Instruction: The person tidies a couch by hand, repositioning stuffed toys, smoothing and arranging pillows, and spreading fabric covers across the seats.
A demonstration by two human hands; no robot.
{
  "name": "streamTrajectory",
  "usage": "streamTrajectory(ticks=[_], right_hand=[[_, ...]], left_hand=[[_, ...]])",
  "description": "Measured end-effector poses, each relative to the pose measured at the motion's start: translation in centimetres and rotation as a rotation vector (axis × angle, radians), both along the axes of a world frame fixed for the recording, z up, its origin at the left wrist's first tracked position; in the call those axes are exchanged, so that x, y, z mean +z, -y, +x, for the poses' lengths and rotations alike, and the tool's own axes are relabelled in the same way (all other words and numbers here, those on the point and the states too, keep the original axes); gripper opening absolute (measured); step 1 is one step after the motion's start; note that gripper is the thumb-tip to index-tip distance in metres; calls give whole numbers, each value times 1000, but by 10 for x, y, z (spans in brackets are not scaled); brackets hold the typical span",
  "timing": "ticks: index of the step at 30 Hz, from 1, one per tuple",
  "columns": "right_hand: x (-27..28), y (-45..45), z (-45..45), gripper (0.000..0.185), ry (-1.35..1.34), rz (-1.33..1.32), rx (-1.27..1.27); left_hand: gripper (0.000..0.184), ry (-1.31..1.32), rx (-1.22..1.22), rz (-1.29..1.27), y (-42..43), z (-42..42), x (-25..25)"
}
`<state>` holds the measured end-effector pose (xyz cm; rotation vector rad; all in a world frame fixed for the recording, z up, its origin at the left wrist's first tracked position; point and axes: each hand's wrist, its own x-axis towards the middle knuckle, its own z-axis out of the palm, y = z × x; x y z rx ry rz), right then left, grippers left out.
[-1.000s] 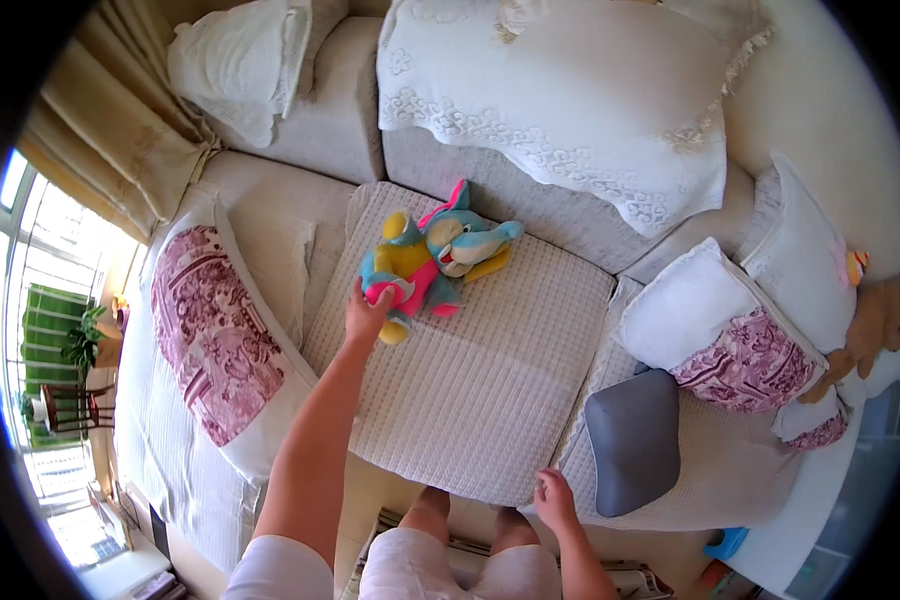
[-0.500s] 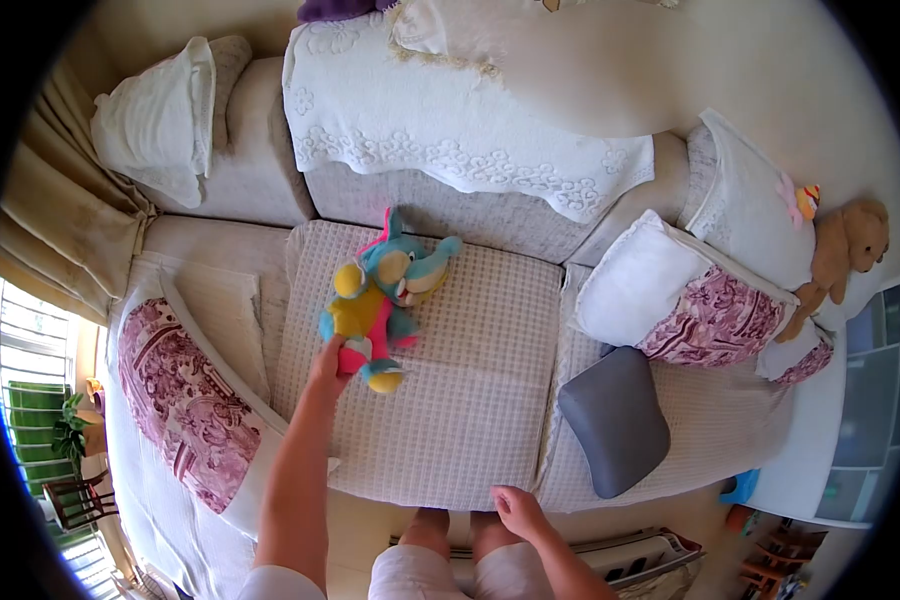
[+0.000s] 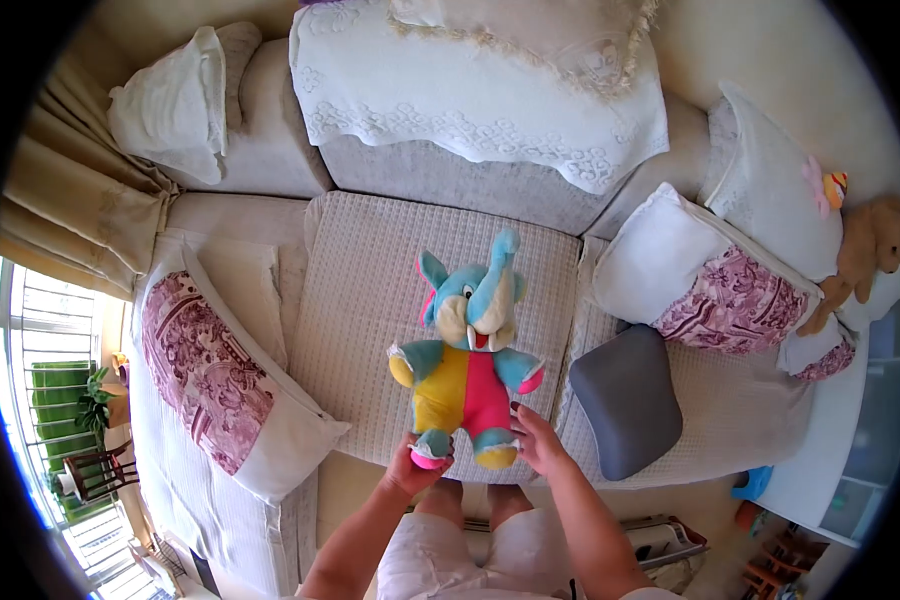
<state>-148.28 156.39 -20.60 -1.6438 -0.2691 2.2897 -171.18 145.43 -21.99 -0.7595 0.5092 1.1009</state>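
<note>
A plush elephant [image 3: 465, 385] with a blue head, raised trunk and a yellow and pink body is held upright above the sofa's front edge, its face toward me. My left hand [image 3: 418, 465] is closed around its foot at the lower left. Beside the toy's leg at the right is my right hand [image 3: 537, 440], fingers apart, close to the body; whether it touches the plush cannot be made out. Behind the toy lies the quilted beige sofa cover [image 3: 370, 290].
A grey cushion [image 3: 627, 402] lies to the right, near a white and purple pillow [image 3: 735, 290] and a brown teddy bear [image 3: 870, 245]. Another patterned pillow [image 3: 215, 375] rests at the left. A curtain [image 3: 80, 190] hangs by the window.
The elephant has come off the sofa seat toward me and turned upright, facing me. My left hand still holds its foot. My right hand has risen beside it and opened.
</note>
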Motion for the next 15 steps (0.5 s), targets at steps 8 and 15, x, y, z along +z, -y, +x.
streamTrajectory(ticks=[8,15], right_hand=[[29,-16,26,77,-48,202,199],[29,-9,59,75,-7,534,184]], left_hand=[[53,-124,-208,98,13,50,-5],[50,-566,-480,102,-7,69,4]])
